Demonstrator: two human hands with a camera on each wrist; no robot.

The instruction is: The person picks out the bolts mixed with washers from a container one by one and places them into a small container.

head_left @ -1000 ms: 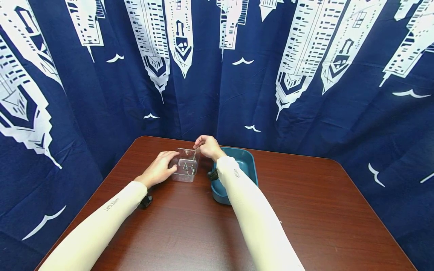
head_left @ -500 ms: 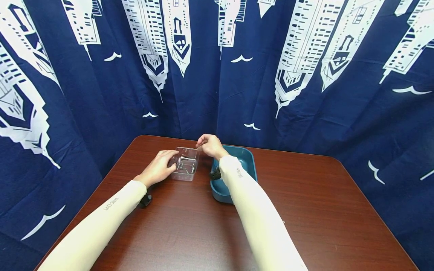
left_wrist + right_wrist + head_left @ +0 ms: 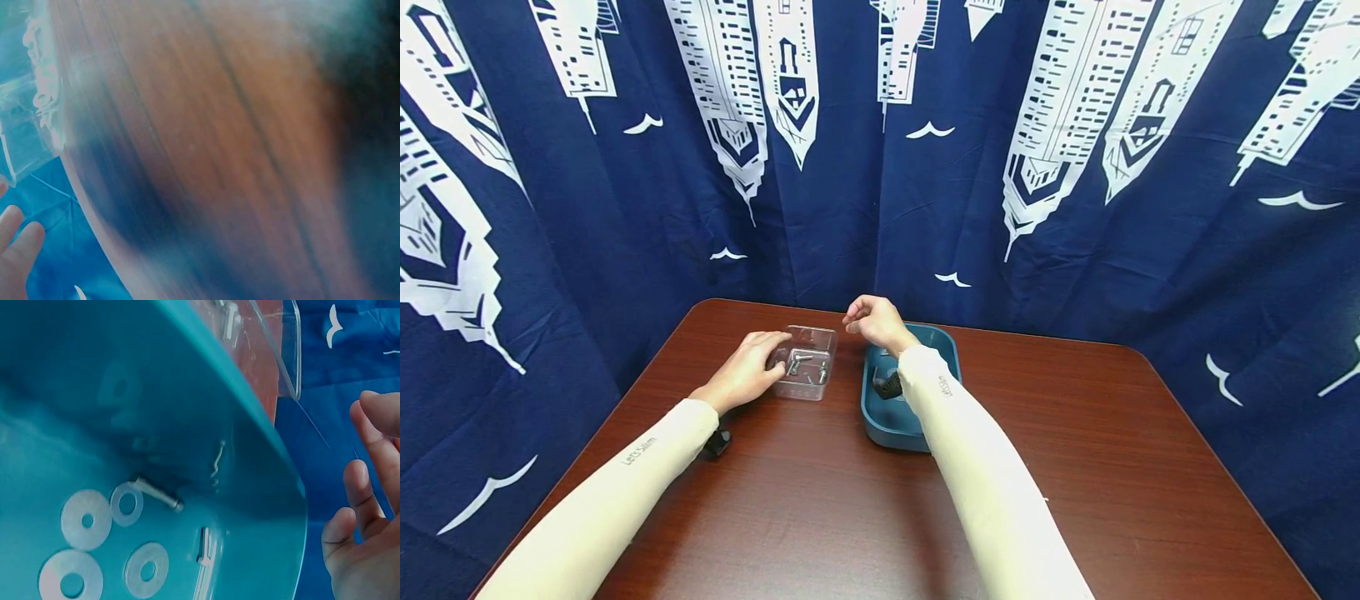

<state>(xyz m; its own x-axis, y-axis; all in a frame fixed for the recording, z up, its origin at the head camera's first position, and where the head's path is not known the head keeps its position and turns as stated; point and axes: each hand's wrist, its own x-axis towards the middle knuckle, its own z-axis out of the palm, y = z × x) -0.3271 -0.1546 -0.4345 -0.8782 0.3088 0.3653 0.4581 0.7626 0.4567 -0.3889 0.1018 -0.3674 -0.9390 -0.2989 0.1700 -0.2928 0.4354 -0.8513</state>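
My left hand (image 3: 741, 371) rests at the left side of a clear plastic box (image 3: 801, 391), its thumb overlapping the rim. Several metal bolts (image 3: 803, 358) lie inside that box. Over the far left edge of a blue bin (image 3: 891, 438) hovers my right hand (image 3: 877, 321), fingers loosely bent; nothing shows between them. The right wrist view looks down into the bin: several flat washers (image 3: 86, 519), a bolt (image 3: 159, 494) touching a smaller ring washer (image 3: 127, 503), and another bolt (image 3: 205, 550) by the wall. The right forearm hides part of the bin in the head view.
Both containers stand near the far edge of a brown wooden table (image 3: 820, 500), with a narrow gap between them. Behind hangs a dark blue curtain (image 3: 850, 233) with white buildings and birds. A black wrist camera (image 3: 887, 386) sits under the right wrist.
My right hand has drawn right, away from the clear box and toward the blue bin. A bolt that was at its fingertips now lies in the clear box. My left hand stays at the box.
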